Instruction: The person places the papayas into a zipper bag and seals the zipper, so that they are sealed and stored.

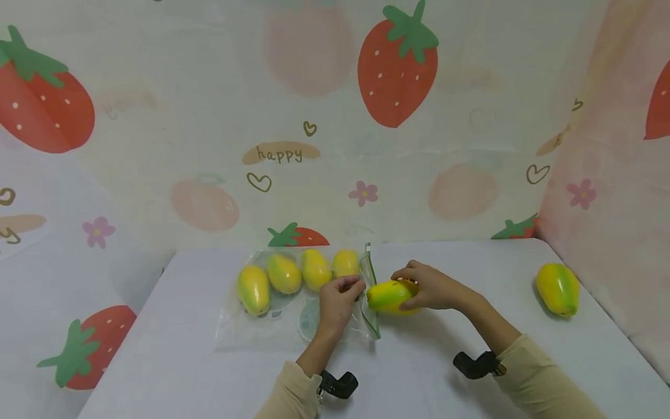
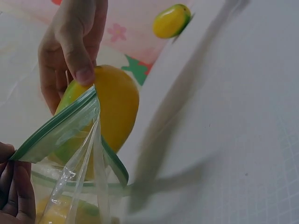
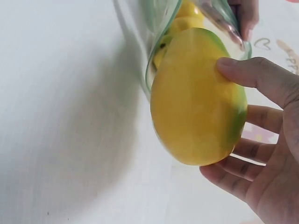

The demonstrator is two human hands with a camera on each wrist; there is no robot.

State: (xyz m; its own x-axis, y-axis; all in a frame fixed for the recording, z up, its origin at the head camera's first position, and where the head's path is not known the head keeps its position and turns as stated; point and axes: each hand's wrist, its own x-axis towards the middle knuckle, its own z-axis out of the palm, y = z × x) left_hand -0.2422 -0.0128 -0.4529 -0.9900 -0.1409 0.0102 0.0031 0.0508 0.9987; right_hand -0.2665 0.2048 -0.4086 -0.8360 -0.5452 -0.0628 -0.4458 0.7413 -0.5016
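Note:
A clear zip bag (image 1: 238, 334) with a green-edged mouth lies on the table, several yellow-green papayas (image 1: 253, 291) inside it. Near its mouth, my left hand (image 1: 337, 305) pinches the edge; in the left wrist view the green zip strip (image 2: 53, 120) is pulled up to a peak. My right hand (image 1: 437, 288) grips another papaya (image 3: 196, 102), thumb on one side and fingers on the other. That fruit's narrower green end is at the bag's opening, and its wide yellow end sticks out. Plastic partly covers it in the left wrist view.
One more papaya (image 1: 558, 290) lies by itself near the table's right edge. The white-covered table (image 1: 173, 372) meets a strawberry-printed backdrop (image 1: 335, 174) at the back and sides. Black wrist cameras (image 1: 339, 385) sit below both hands.

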